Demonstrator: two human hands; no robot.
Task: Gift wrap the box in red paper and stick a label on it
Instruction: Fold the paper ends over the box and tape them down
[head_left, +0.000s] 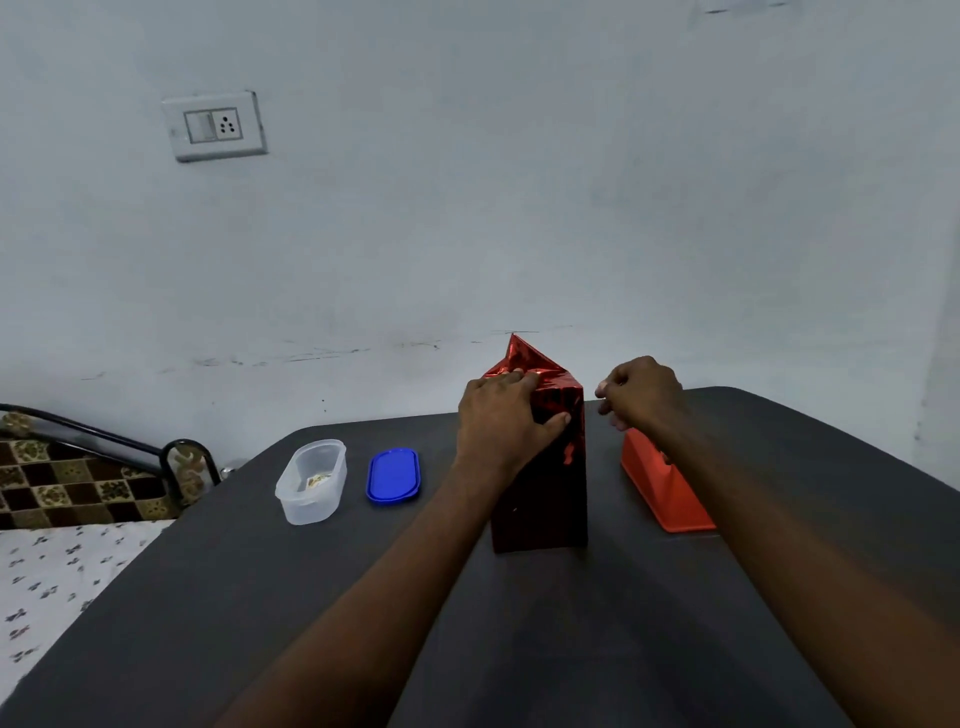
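A tall box (540, 467) wrapped in shiny red paper stands upright mid-table (208, 597). The left hand (501, 421) presses its top, fingers straight and together. The right hand (641, 392) hovers just right, fingers curled as if pinching; what they pinch, I cannot tell.

Wrapped boxes: one, red box (540, 467) standing upright at table centre
Hands: two, left hand (501, 415), right hand (641, 392)
Clear tubs: one, tub (311, 480) at nine o'clock
Blue lids: one, lid (393, 475)
Orange tape dispensers: one, dispenser (665, 488) at three o'clock
Tables: one, table (260, 597)
Wall sockets: one, socket (214, 126)
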